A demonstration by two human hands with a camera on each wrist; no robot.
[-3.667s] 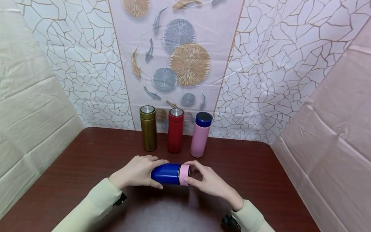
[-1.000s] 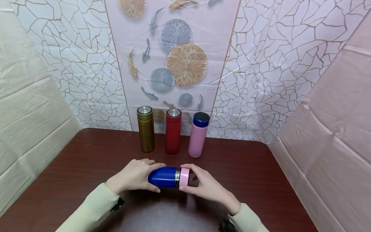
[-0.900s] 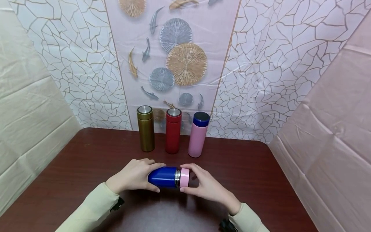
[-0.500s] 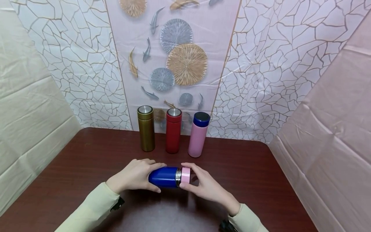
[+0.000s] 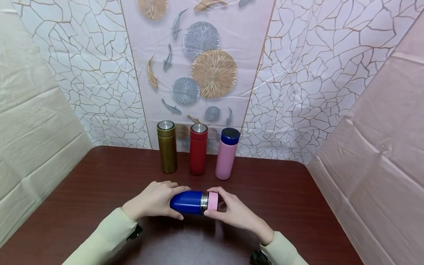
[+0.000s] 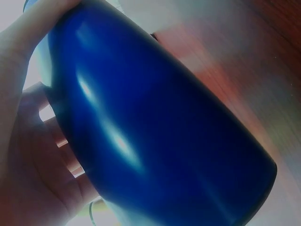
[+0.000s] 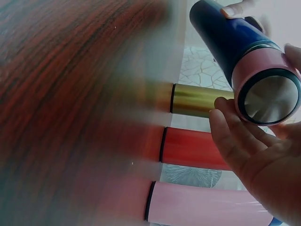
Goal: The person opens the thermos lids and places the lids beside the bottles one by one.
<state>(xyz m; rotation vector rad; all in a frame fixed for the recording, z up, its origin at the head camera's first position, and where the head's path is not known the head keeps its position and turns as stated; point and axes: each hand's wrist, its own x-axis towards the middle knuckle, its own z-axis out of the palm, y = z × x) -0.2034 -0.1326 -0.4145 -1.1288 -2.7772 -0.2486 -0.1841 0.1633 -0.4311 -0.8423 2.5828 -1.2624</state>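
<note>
A blue thermos bottle [image 5: 188, 202] lies on its side in the air, its base toward the left. My left hand [image 5: 155, 201] grips its body, fingers over the far side and thumb along the near side. At the bottle's right end is a pink lid [image 5: 213, 201], pinched between the thumb and fingers of my right hand [image 5: 233, 208]. Bare silver threads [image 5: 204, 201] show between lid and body. In the right wrist view the lid's round metal top [image 7: 272, 99] faces the camera. The left wrist view is filled mostly by the blue body [image 6: 155, 117].
Behind the hands, three thermos bottles stand upright in a row on the dark red-brown table [image 5: 109, 176]: a gold one [image 5: 167, 152], a red one [image 5: 198, 156] and a pink one with a blue lid [image 5: 226, 160]. A patterned cloth backdrop [image 5: 212, 73] rises behind them.
The pink lid sat against the blue body earliest; now it has moved right, with threads exposed. My right fingers have shifted around the lid. My left hand keeps its hold.
</note>
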